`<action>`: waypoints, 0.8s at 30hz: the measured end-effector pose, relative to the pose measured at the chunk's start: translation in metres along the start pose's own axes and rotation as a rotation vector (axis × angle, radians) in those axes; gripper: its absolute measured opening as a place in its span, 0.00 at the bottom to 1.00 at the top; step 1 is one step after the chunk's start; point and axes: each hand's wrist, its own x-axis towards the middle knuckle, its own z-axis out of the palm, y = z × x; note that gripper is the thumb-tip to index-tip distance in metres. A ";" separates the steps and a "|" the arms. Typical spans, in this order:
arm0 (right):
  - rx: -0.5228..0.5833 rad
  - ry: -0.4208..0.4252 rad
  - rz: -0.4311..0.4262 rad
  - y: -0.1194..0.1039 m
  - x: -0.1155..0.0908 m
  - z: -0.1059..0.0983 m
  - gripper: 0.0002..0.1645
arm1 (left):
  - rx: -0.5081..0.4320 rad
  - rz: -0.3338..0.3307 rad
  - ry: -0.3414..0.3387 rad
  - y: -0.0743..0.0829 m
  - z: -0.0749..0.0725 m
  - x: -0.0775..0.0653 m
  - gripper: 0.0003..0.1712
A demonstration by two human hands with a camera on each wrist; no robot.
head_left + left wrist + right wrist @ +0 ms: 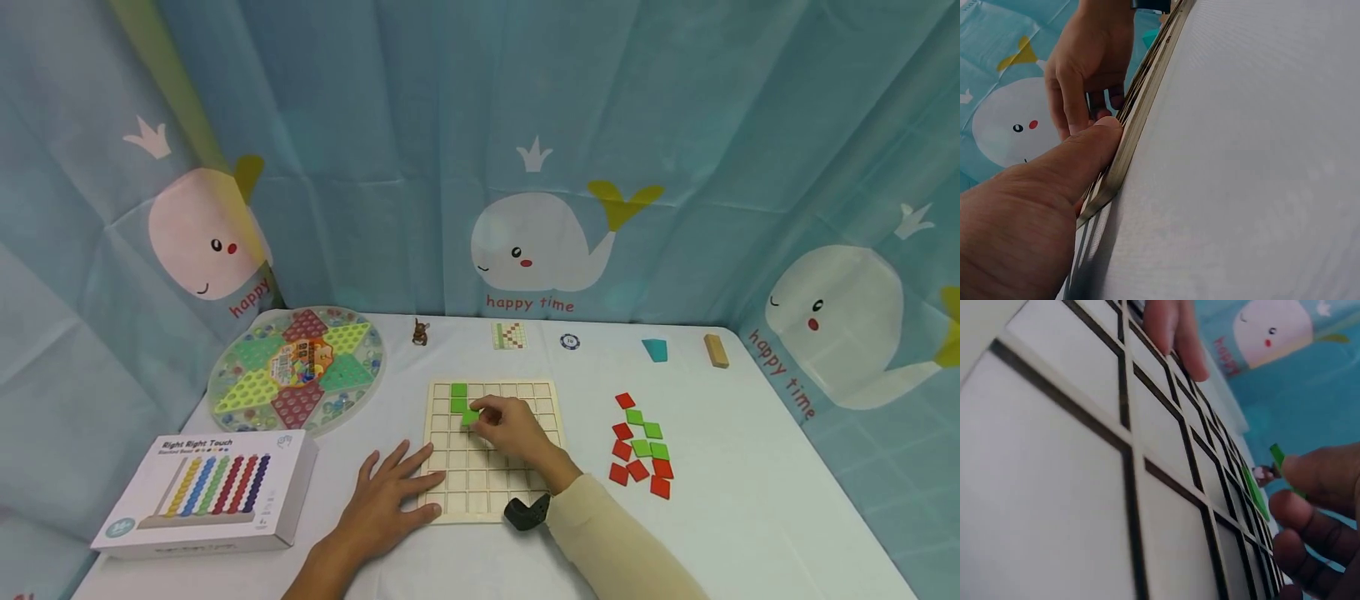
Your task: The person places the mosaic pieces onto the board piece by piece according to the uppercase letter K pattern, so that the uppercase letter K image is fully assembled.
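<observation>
Our right hand pinches a green square tile over the wooden grid board; our left hand, fingers spread, rests on its rim. We judge the tile light, stiff, best held edgewise.

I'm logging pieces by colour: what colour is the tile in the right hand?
Green; the tile in the right hand shows best in the head view.
</observation>
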 end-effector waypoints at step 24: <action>-0.279 -0.066 -0.016 -0.009 0.019 0.019 0.15 | -0.003 0.010 0.006 -0.001 0.000 0.000 0.28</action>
